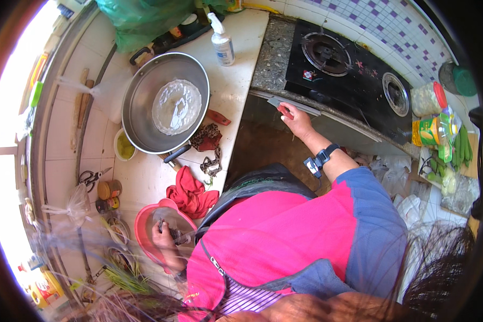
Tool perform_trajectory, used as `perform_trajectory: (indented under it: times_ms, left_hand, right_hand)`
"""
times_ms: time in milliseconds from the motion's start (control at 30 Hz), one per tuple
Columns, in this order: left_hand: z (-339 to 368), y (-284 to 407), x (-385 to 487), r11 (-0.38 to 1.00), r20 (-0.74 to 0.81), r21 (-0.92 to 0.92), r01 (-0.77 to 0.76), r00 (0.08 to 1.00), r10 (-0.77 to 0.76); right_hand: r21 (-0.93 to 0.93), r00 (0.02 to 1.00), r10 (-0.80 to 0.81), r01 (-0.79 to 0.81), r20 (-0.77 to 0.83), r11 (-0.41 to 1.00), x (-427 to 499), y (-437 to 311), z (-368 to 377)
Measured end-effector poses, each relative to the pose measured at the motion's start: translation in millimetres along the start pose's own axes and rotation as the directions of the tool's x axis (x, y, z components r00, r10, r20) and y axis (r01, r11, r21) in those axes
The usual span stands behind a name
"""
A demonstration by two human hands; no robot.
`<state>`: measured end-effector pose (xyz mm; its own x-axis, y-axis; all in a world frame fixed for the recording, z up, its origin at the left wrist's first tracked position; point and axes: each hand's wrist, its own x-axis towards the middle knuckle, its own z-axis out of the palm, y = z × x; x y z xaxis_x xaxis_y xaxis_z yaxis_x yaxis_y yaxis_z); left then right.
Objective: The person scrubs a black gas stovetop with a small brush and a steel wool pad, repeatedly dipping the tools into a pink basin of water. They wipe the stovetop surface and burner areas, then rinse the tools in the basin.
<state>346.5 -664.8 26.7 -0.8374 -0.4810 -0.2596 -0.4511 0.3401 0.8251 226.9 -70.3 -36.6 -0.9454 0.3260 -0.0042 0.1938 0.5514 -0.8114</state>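
My right hand (297, 120) grips the red handle of a small scraper (274, 102). Its flat metal blade is against or just beside the light strip along the front edge of the stove counter (306, 105). Over a red plastic basin (145, 220) at the lower left is my left hand (164, 238), its fingers curled around a dark, rough object (161, 225) that I cannot identify. Part of the basin is hidden by my left forearm and jacket. A crumpled red cloth (191, 193) lies beside the basin.
A large steel wok (135, 116) with water in it sits on the white counter (241, 72), with a spray bottle (223, 44) behind. The black gas hob (358, 64) is ahead. Scissors (89, 180) hang left. An oil bottle (428, 131) and green pods (462, 147) stand right.
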Motion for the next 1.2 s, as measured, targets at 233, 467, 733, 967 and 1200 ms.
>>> perform_trajectory:
  times_ms: [233, 467, 733, 967, 1200]
  left_hand:
    - [-2, -9, 7, 1.000, 0.048, -0.021, 0.004, 0.999, -0.003]
    - [4, 0, 13, 0.999, 0.055, 0.041, -0.033, 0.998, 0.030]
    - [6, 3, 13, 0.998, 0.098, 0.052, -0.041, 0.994, 0.036]
    - [4, 3, 3, 0.996, 0.044, 0.073, -0.056, 0.998, 0.052]
    - [3, 12, -18, 0.999, -0.009, 0.038, -0.017, 1.000, 0.017]
  right_hand:
    - [-0.104, 0.963, 0.185, -0.208, -0.196, 0.973, -25, 17, -29]
    - [-0.066, 0.940, 0.100, -0.128, -0.326, 0.990, -31, 30, -55]
    - [-0.086, 0.916, 0.048, -0.089, -0.398, 0.992, -22, 17, -77]
    - [-0.261, 0.909, 0.183, -0.293, -0.375, 0.920, 12, 9, -107]
    - [-0.283, 0.924, 0.162, -0.268, -0.347, 0.921, 44, 9, -121]
